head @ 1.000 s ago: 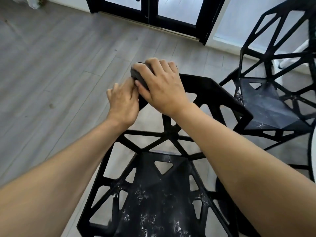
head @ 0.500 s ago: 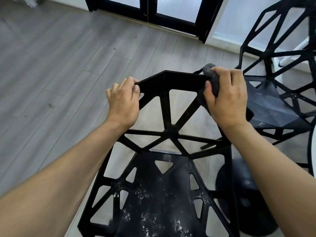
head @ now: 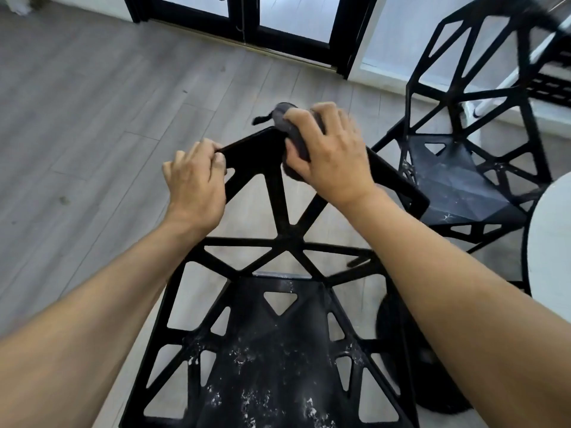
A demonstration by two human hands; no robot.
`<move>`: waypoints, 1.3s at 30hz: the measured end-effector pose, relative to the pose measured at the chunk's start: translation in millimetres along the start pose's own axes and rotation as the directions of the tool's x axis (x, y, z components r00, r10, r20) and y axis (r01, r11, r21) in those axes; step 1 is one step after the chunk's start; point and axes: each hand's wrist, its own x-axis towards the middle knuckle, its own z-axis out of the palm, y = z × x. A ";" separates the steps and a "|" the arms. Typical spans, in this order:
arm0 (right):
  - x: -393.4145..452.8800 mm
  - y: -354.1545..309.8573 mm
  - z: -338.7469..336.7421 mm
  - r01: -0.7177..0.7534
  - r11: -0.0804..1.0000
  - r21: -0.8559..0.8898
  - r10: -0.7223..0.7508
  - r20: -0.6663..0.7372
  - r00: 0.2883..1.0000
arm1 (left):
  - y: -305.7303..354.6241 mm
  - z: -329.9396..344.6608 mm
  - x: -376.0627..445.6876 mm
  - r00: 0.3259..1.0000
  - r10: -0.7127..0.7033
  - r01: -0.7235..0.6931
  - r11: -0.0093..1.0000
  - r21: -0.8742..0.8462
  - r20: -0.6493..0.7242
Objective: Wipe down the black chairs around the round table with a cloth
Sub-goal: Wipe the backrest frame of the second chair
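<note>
A black openwork chair (head: 278, 239) stands right below me, its seat flecked with white marks. My left hand (head: 194, 180) grips the left end of the chair's top rail. My right hand (head: 327, 159) holds a dark grey cloth (head: 285, 120) wrapped over the middle of that rail, fingers curled round it. A second black chair (head: 457, 168) of the same kind stands at the right, its seat dusty. The white round table (head: 553, 242) shows only as an edge at the far right.
Grey wood-look floor (head: 92, 118) stretches to the left and ahead. A black-framed glass door (head: 247, 17) runs along the back wall. The table's round black base (head: 432, 381) sits on the floor by the near chair's right side.
My right hand slid the cloth from the rail's left end to its right end, then back to the middle. My left hand kept its grip on the left end.
</note>
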 end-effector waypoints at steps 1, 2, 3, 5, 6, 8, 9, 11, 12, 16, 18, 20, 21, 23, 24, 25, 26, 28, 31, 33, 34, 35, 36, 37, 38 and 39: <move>-10.8 17.0 -9.0 -0.075 0.997 0.002 0.075 0.005 0.997 | 0.3 0.9 1.1 1.000 -0.007 0.007 1.000 0.003 0.001; -21.9 31.3 -18.3 -0.152 0.988 0.012 0.152 0.009 0.988 | 0.5 1.9 2.0 1.000 -0.009 0.009 1.000 0.010 -0.001; -33.3 42.7 -26.9 -0.230 0.973 0.026 0.229 0.015 0.973 | 0.6 2.7 2.3 1.000 -0.008 0.008 1.000 0.016 -0.001; -52.3 56.9 -39.6 -0.357 0.932 0.060 0.356 0.022 0.934 | 1.0 5.2 3.0 1.000 0.002 -0.002 1.000 0.017 -0.014; -58.6 59.2 -42.3 -0.401 0.913 0.075 0.400 0.024 0.916 | 0.0 5.8 3.2 1.000 0.008 -0.007 1.000 0.016 -0.024; -65.7 57.9 -43.2 -0.469 0.878 0.091 0.472 -0.003 0.882 | -3.2 7.0 3.6 0.999 0.026 -0.025 1.000 0.015 -0.031; -66.9 55.4 -42.3 -0.500 0.861 0.093 0.504 -0.029 0.863 | -4.4 7.3 3.8 0.999 0.037 -0.036 0.999 0.014 -0.030; -67.3 49.8 -38.6 -0.550 0.831 0.080 0.556 -0.082 0.827 | -5.9 7.9 4.0 0.998 0.054 -0.053 0.998 0.014 -0.029; -67.7 47.9 -36.8 -0.564 0.823 0.072 0.569 -0.105 0.816 | -6.6 8.2 4.2 0.997 0.066 -0.065 0.998 0.019 -0.035; -71.4 41.5 -34.7 -0.580 0.813 0.053 0.580 -0.148 0.801 | -10.4 7.3 2.0 0.991 0.124 -0.122 0.992 0.028 -0.059; -72.7 38.4 -33.8 -0.582 0.812 0.039 0.579 -0.182 0.795 | -12.4 7.7 0.2 0.987 0.147 -0.147 0.989 0.017 -0.071; -73.2 34.8 -33.2 -0.584 0.811 0.030 0.576 -0.213 0.789 | -13.4 8.7 -0.8 0.980 0.175 -0.176 0.984 0.006 -0.092; -74.3 33.2 -32.7 -0.582 0.813 0.021 0.571 -0.225 0.790 | -13.9 8.7 -0.9 0.976 0.193 -0.194 0.981 0.006 -0.098; -78.9 32.6 -32.3 -0.580 0.815 -0.004 0.561 -0.244 0.791 | -17.3 8.5 -2.7 0.964 0.246 -0.246 0.969 0.015 -0.106; -81.4 32.5 -32.3 -0.581 0.814 -0.013 0.559 -0.253 0.790 | -21.7 7.4 -6.3 0.954 0.276 -0.276 0.961 0.020 -0.119; -84.1 31.5 -33.7 -0.582 0.813 -0.021 0.556 -0.268 0.787 | -27.7 6.9 -12.2 0.946 0.287 -0.289 0.957 0.011 -0.148; -87.9 30.4 -34.8 -0.584 0.811 -0.025 0.555 -0.284 0.782 | -36.9 7.7 -19.9 0.947 0.259 -0.268 0.963 -0.023 -0.189; -96.6 27.7 -36.4 -0.585 0.810 -0.029 0.548 -0.316 0.775 | -59.6 13.2 -40.9 0.974 0.074 -0.121 0.969 -0.217 -0.213; -107.6 25.3 -34.0 -0.532 0.846 -0.042 0.482 -0.367 0.795 | -79.0 25.6 -62.9 0.988 -0.097 0.031 0.883 -0.469 -0.119; -110.3 24.0 -26.7 -0.436 0.899 -0.048 0.380 -0.412 0.828 | -79.4 31.9 -65.7 0.983 -0.098 0.008 0.870 -0.494 -0.158; -109.9 23.3 -21.1 -0.364 0.929 -0.063 0.302 -0.437 0.847 | -78.2 33.6 -66.4 0.977 -0.107 -0.001 0.860 -0.510 -0.183; -108.2 21.8 -15.6 -0.296 0.951 -0.083 0.229 -0.455 0.861 | -77.1 35.7 -66.2 0.971 -0.118 -0.010 0.848 -0.530 -0.207; -104.7 19.8 -9.2 -0.246 0.964 -0.100 0.173 -0.464 0.869 | -76.6 38.0 -66.0 0.965 -0.130 -0.018 0.834 -0.552 -0.228; -98.7 15.9 -2.7 -0.208 0.971 -0.115 0.132 -0.465 0.876 | -76.5 39.7 -66.5 0.961 -0.143 -0.019 0.822 -0.569 -0.238; -90.0 9.4 3.6 -0.173 0.977 -0.122 0.099 -0.456 0.884 | -76.3 41.2 -67.2 0.957 -0.151 -0.021 0.814 -0.580 -0.247; -78.7 -0.8 10.7 -0.133 0.984 -0.119 0.068 -0.438 0.896 | -76.9 41.9 -67.4 0.954 -0.160 -0.020 0.810 -0.586 -0.254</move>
